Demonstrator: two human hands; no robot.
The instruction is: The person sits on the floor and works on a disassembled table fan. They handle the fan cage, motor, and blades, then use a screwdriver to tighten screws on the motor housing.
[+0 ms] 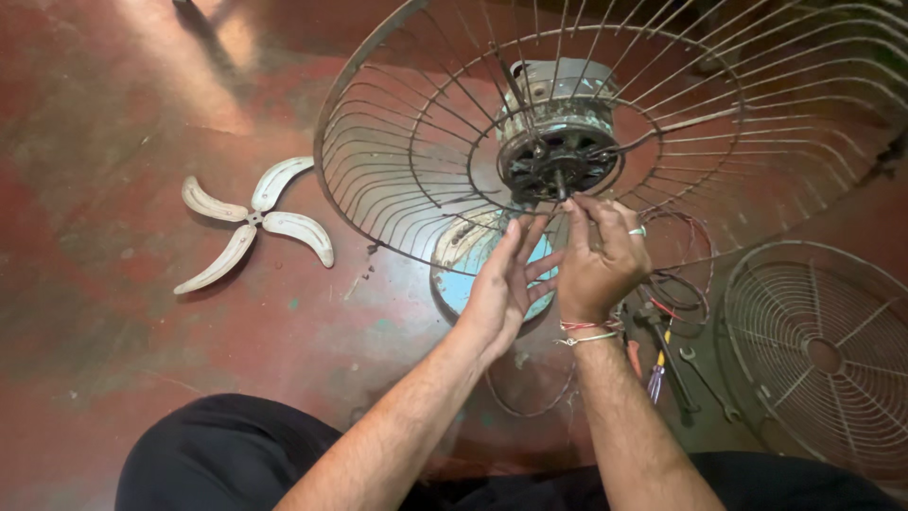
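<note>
An old fan motor [556,123] with its shaft pointing toward me sits inside the rear wire guard [397,180], on a red floor. My right hand [601,260] reaches through the guard's wires, its fingertips pinched at the motor shaft; whether they grip a small part there cannot be told. My left hand [506,284] is just left of it, fingers spread, below the motor hub and holding nothing. The fan's pale blue base [461,274] shows behind both hands.
A detached four-blade fan propeller [253,220] lies on the floor at left. The front wire guard [823,355] lies at right. Pliers, a spanner and a screwdriver [662,355] with loose red wires lie beside my right wrist. My dark-clothed knees fill the bottom edge.
</note>
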